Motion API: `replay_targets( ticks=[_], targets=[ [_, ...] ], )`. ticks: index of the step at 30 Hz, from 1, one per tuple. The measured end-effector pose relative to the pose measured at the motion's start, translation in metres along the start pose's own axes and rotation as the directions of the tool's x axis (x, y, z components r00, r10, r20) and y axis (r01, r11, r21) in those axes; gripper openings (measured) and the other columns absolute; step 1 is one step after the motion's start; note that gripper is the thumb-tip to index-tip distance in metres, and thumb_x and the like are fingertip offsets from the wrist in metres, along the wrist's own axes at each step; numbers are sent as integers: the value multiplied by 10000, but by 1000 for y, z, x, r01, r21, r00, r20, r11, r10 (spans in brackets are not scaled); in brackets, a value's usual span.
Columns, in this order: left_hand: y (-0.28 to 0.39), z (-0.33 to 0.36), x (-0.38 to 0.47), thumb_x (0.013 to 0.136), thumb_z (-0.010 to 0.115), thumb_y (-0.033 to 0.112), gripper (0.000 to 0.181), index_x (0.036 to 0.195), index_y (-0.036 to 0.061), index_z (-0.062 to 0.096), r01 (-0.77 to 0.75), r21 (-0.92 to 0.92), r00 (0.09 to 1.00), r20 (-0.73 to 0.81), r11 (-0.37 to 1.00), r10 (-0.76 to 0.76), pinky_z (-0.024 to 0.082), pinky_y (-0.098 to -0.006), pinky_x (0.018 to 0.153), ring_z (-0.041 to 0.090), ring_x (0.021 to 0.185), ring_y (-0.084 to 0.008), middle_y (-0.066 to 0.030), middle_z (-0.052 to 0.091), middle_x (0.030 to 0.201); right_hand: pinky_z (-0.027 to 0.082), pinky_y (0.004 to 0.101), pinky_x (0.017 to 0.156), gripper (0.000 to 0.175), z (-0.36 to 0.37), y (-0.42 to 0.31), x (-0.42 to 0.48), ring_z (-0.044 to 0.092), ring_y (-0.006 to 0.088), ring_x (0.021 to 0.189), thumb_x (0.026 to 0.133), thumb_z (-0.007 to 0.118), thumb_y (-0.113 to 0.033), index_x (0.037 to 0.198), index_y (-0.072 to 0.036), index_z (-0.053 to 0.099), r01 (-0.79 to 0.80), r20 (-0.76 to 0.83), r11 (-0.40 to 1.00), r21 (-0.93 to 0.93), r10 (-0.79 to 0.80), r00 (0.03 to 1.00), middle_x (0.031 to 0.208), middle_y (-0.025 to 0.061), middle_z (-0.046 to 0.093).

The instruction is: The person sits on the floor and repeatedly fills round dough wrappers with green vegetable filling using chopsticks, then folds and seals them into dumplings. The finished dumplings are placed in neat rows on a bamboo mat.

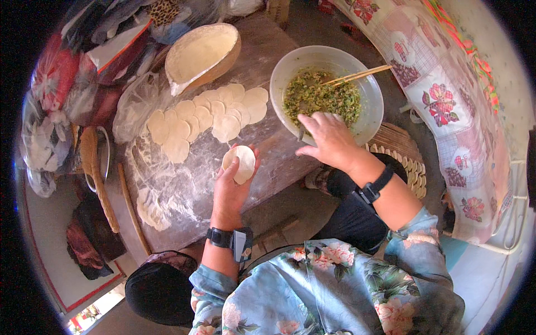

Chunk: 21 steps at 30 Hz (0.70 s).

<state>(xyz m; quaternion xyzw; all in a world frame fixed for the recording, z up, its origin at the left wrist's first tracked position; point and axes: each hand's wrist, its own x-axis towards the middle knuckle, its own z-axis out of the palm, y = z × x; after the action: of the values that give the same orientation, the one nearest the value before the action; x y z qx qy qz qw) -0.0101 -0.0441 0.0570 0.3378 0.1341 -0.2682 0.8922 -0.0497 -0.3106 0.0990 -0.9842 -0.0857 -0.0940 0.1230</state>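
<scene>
A round dough wrapper (239,164) rests in my left hand (233,184), the thumb lying over its face. Over the near rim of a large white bowl (372,113) hovers my right hand (331,136), thumb and fingers apart. A short grey handle (301,133), perhaps a spoon's, shows at the rim between them. The bowl holds a chopped green filling (322,94), and a pair of chopsticks (362,75) leans in it. Left of the bowl, overlapping dough wrappers (203,117) are spread on the floury wooden table (272,146).
Behind the wrappers stands a gourd-like bowl of flour (203,52). A thin rolling pin (133,209) lies at the table's left end, near plastic bags (54,79). Filled dumplings (414,173) line a ribbed round tray (393,140) at right, beside a flowered cloth (439,100).
</scene>
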Motion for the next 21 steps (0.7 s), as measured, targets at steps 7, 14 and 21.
replay_targets(
  ticks=[7,14,21],
  targets=[
    [-6,19,14,953,572,266,440,1290,-3,486,93,-62,996,23,994,-91,451,-489,1016,552,1196,-371,-222,585,1238,503,434,811,163,4,53,28,631,309,900,857,586,-215,921,-93,673,-87,45,982,168,80,996,937,87,634],
    [-10,3,12,970,543,272,428,1304,9,488,108,17,994,-37,994,-107,427,-497,1037,548,1204,-368,-213,580,1256,506,453,788,236,-27,160,18,628,392,897,942,497,-168,1029,-44,678,-390,-35,911,-133,389,920,1001,187,675],
    [-11,0,14,986,518,279,461,1346,3,434,126,77,991,-61,989,-121,425,-510,1039,521,1241,-371,-224,537,1312,495,517,778,264,-5,176,13,630,409,890,937,523,-259,980,-66,699,-241,-154,970,-4,238,959,984,191,669]
  ],
)
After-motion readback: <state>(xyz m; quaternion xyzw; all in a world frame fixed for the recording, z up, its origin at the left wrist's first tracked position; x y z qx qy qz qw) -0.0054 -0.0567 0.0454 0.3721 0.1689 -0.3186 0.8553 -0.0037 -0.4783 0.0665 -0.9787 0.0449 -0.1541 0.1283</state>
